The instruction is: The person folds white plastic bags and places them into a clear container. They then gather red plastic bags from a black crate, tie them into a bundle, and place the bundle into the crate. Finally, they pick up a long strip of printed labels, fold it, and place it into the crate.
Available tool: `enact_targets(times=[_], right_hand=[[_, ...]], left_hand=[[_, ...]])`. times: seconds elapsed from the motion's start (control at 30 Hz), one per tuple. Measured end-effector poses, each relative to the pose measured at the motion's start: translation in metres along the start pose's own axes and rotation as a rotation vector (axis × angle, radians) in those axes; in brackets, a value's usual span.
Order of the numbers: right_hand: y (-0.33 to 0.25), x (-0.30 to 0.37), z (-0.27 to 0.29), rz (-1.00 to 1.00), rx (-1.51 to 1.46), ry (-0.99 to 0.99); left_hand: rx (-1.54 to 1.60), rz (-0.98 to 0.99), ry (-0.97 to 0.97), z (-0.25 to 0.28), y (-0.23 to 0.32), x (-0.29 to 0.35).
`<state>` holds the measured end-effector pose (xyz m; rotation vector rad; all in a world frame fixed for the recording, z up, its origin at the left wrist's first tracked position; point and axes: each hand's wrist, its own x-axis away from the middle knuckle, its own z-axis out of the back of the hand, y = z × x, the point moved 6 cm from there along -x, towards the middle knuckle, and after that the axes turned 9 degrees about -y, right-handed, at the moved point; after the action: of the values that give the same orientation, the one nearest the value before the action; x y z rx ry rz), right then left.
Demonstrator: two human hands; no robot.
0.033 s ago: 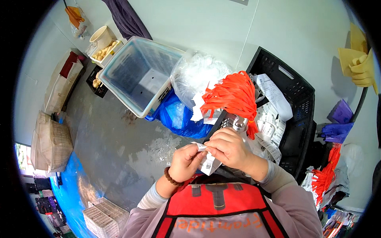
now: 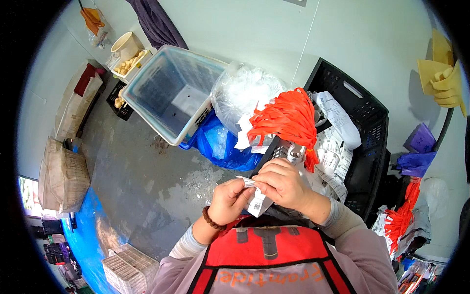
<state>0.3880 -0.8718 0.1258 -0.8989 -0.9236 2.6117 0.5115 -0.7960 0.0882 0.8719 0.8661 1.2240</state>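
A white printed label strip [image 2: 256, 204] with a small square code hangs between my two hands, close in front of my chest. My left hand [image 2: 228, 200], with a brown bead bracelet at the wrist, pinches its upper left part. The fingertips of my right hand [image 2: 283, 184] press on the same strip, meeting the left fingers. Just beyond my right hand is a thick bundle of red-orange ribbons [image 2: 289, 117], lying over the edge of a black crate [image 2: 369, 132]. Inside that crate are curled rolls of printed labels [image 2: 335, 159].
Left of the crate, a clear plastic bag [image 2: 247, 90] and a blue bag [image 2: 223, 147] sit beside a large translucent bin [image 2: 171, 105]. Further left are white baskets [image 2: 129, 269] on the floor. Yellow gloves [image 2: 445, 83] and purple gloves [image 2: 416, 159] hang on the right wall.
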Motion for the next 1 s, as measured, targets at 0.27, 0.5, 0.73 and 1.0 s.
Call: enact_targets(times=[0.27, 0.5, 0.73, 1.0], right_hand=[[0.048, 0.018, 0.015, -0.407, -0.401, 0.251], [0.022, -0.003, 0.07, 0.013, 0.325, 0.404], [-0.012, -0.018, 0.01, 0.377, 0.447, -0.06], [0.065, -0.049, 0.031, -0.178, 0.626, -0.145]], left_hand=[[0.505, -0.041, 0.225, 0.006, -0.005, 0.005], [0.504, 0.086, -0.114, 0.011, -0.002, 0.003], [1.164, 0.3, -0.084, -0.009, -0.027, -0.007], [0.924, 0.285, 0.125, 0.01, -0.042, 0.003]])
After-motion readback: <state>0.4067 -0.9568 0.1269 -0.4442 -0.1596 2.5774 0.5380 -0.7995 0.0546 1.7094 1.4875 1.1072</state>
